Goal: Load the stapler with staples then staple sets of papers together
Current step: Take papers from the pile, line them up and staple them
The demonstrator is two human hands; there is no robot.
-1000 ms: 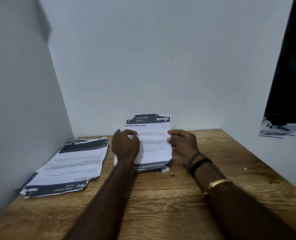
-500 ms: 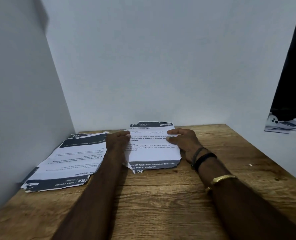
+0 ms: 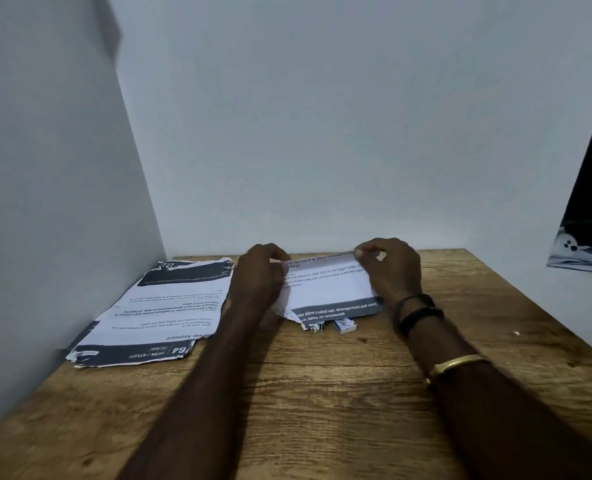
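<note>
A set of printed papers [image 3: 325,289] with a dark band along its near edge lies at the back middle of the wooden table [image 3: 322,393]. My left hand [image 3: 258,278] grips its left side and my right hand [image 3: 389,268] pinches its far right edge, both closed on the sheets. Just under the near edge of these papers a small white and blue box [image 3: 345,325] and a small metallic object [image 3: 317,327] peek out. No stapler is clearly recognisable.
A second stack of printed sheets [image 3: 163,313] lies on the left, close to the left wall [image 3: 45,202]. The back wall runs right behind the papers. At the far right, beyond the table, a patterned cloth [image 3: 581,251] shows.
The papers stood upright in both hands, then were laid down flat. My hands have shifted to the far edge of the sheets, and the small box shows again under the near edge.
</note>
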